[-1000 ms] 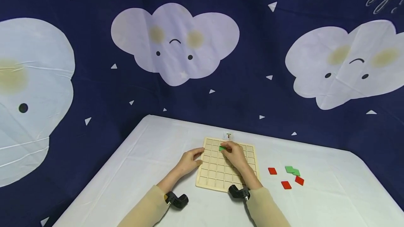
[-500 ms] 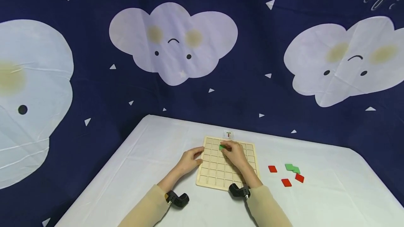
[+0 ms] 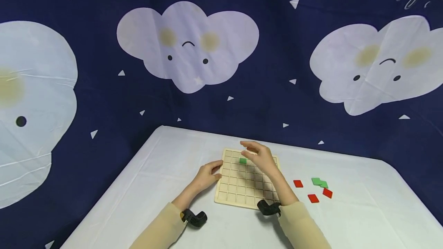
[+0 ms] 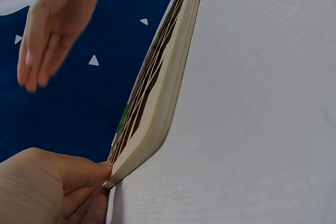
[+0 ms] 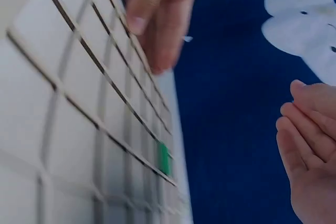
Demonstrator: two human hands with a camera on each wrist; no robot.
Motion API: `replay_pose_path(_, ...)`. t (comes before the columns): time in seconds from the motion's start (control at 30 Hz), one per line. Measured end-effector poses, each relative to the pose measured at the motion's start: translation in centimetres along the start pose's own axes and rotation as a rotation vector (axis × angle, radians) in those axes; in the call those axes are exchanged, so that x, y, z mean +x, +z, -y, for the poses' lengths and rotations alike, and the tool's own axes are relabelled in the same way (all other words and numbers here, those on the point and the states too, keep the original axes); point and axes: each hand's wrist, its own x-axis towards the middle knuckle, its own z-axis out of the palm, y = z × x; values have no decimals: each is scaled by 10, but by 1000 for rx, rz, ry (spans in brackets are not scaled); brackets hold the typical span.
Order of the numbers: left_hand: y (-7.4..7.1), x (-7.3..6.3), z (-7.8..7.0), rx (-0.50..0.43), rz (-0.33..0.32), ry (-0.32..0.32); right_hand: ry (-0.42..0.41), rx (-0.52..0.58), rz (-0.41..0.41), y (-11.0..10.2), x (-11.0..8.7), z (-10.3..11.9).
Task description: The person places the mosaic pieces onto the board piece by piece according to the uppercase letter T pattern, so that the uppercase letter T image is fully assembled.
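Observation:
A square wooden grid board (image 3: 238,204) lies on the table with one green tile (image 3: 243,161) in a cell near its far edge; the tile also shows in the right wrist view (image 5: 165,158). My left hand (image 3: 206,176) rests against the board's left edge, thumb and fingertips touching the rim. In the left wrist view, the left hand's thumb (image 4: 86,173) lies along that edge. My right hand (image 3: 262,158) is raised above the board's far right part, fingers loosely extended, nothing between them. It hides some of the grid and most of the small printed card behind the board.
To the right of the board lie several loose tiles: a red tile (image 3: 298,183), a second red tile (image 3: 313,198), another red one partly beside two overlapping green tiles (image 3: 316,181). A white cloth covers the table (image 3: 166,164); a dark blue cloud-patterned curtain (image 3: 277,107) hangs behind.
My right hand has let go of the green tile and lifted up and to the right, leaving the tile in its cell. The left hand stays at the board's edge.

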Motion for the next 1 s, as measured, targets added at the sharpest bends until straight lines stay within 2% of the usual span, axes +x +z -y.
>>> replay_pose_path(0.13,4,2,-1,-2,10,-13,-30,-42,-11,-34,-12,4)
replay_pose_path(0.27,5,2,-1,-5,6,-13,-33,-110,-64,-69,-33,-8)
replay_pose_path(0.57,2,0,-1,10,5,-16,92,-254,-203,-135,-96,-47)
replay_pose_path(0.8,1,-1,1,22,-2,0,193,-289,-286,-162,-125,-62)
replay_pose_path(1.0,0,0,2,-1,-8,3,218,-328,-251,-167,-134,-73)
